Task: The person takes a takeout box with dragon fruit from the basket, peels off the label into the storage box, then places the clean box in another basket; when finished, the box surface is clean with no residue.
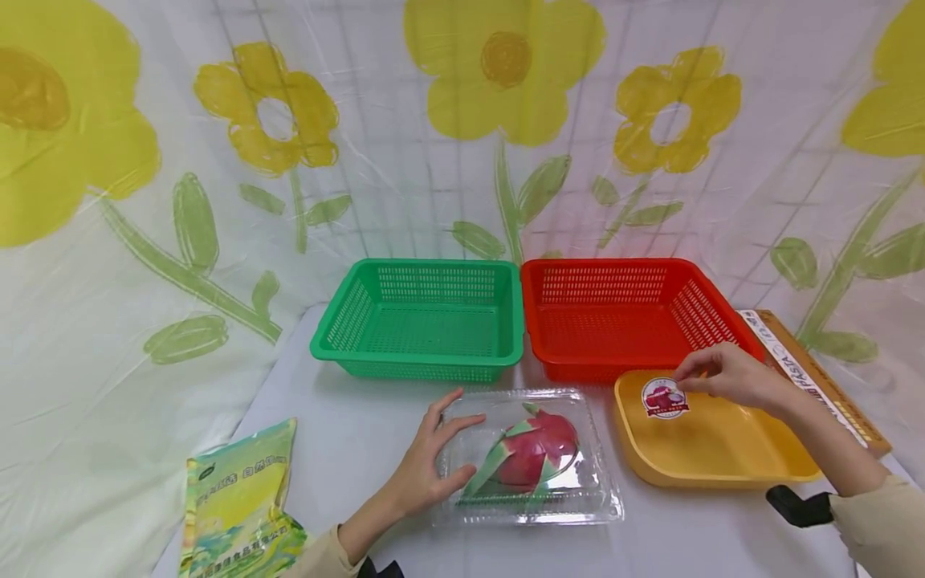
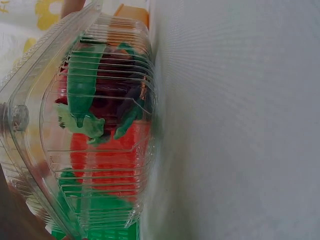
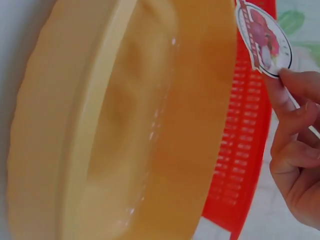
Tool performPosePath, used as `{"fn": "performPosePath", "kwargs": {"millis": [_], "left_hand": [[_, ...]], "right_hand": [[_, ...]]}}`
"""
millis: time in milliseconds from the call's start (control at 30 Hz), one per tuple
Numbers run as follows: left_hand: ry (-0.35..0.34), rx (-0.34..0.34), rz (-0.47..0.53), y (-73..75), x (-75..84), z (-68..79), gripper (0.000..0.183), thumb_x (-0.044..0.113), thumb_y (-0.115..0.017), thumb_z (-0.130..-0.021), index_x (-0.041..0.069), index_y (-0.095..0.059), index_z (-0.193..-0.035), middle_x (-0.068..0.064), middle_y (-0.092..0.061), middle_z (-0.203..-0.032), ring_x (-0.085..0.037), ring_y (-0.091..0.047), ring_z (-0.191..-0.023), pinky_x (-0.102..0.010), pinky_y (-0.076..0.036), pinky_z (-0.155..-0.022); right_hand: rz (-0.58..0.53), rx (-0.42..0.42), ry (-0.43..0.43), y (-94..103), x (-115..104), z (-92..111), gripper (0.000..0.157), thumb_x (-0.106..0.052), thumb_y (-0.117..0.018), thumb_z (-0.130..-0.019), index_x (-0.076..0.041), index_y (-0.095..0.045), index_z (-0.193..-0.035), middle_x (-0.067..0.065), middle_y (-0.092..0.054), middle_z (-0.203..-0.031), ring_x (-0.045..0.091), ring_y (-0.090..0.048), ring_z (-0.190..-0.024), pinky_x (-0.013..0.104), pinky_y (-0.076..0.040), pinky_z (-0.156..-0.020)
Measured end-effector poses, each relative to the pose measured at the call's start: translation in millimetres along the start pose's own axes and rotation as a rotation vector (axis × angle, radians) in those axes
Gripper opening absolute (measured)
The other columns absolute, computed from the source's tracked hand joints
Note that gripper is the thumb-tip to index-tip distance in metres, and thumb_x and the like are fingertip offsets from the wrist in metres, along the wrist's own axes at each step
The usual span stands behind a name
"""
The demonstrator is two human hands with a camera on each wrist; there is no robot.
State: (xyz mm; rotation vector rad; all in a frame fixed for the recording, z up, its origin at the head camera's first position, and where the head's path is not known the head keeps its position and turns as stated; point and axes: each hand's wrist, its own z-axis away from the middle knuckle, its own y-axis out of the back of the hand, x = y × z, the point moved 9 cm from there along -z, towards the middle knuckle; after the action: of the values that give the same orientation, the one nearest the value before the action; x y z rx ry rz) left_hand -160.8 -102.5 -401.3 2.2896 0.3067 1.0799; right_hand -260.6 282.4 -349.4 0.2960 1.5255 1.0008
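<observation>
my right hand (image 1: 730, 376) has open air over the yellow tray (image 1: 708, 449), but the red basket (image 1: 578, 371) walls off the far side. between tray and clear box (image 1: 535, 514) runs a slim gap; left of my left hand (image 1: 422, 470) there's room up to the yellow-green bag (image 1: 242, 506).

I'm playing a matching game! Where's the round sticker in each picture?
Head: the round sticker is right of the middle, below centre, pinched by the right hand.
Left wrist: I can't see it there.
Right wrist: near the top right corner, in that same hand.
Shared landmark: the red basket, seen through the clear box in the left wrist view.
</observation>
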Motion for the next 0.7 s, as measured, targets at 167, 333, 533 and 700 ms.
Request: {"fn": "performPosePath", "kwargs": {"millis": [167,333,533,700], "left_hand": [[0.017,-0.003,0.016,0.1,-0.1,0.1,0.06,0.023,-0.07,-0.078,0.02,-0.057,-0.137,-0.009,-0.024,-0.159,-0.035,-0.025,-0.144,-0.07,-0.029,-0.103],[0.022,-0.003,0.02,0.0,-0.1,0.2,0.06,0.024,-0.069,-0.079,0.022,-0.057,-0.137,-0.008,-0.024,-0.159,-0.034,-0.025,-0.144,-0.071,-0.029,-0.103],[0.007,-0.011,0.008,-2.2,-0.2,0.3,0.06,0.025,-0.069,-0.08,0.022,-0.055,-0.138,-0.009,-0.024,-0.159,-0.034,-0.026,-0.143,-0.071,-0.03,-0.102],[0.013,-0.011,0.01,-2.6,-0.5,1.5,0.06,0.023,-0.07,-0.079,0.02,-0.056,-0.138,-0.008,-0.024,-0.158,-0.034,-0.027,-0.143,-0.071,-0.031,-0.102]], "right_hand": [[-0.028,-0.123,0.039,-9.5,8,-3,0.007,-0.004,-0.07,-0.088,0.001,-0.071,-0.093,0.007,-0.068,-0.081,0.013,-0.052,-0.065,0.024,-0.047,-0.056],[-0.01,-0.169,0.045,-16.6,13,-6,0.005,-0.003,-0.068,-0.088,0.001,-0.07,-0.09,0.005,-0.065,-0.08,0.013,-0.051,-0.066,0.024,-0.047,-0.056],[0.052,-0.175,0.043,-26.7,18,-9,0.005,-0.004,-0.069,-0.088,0.0,-0.069,-0.085,0.001,-0.063,-0.077,0.011,-0.049,-0.066,0.024,-0.047,-0.057],[0.103,-0.157,0.036,-32.5,22,-11,0.004,-0.003,-0.07,-0.085,0.0,-0.069,-0.083,0.0,-0.063,-0.077,0.013,-0.05,-0.069,0.024,-0.049,-0.06]]}}
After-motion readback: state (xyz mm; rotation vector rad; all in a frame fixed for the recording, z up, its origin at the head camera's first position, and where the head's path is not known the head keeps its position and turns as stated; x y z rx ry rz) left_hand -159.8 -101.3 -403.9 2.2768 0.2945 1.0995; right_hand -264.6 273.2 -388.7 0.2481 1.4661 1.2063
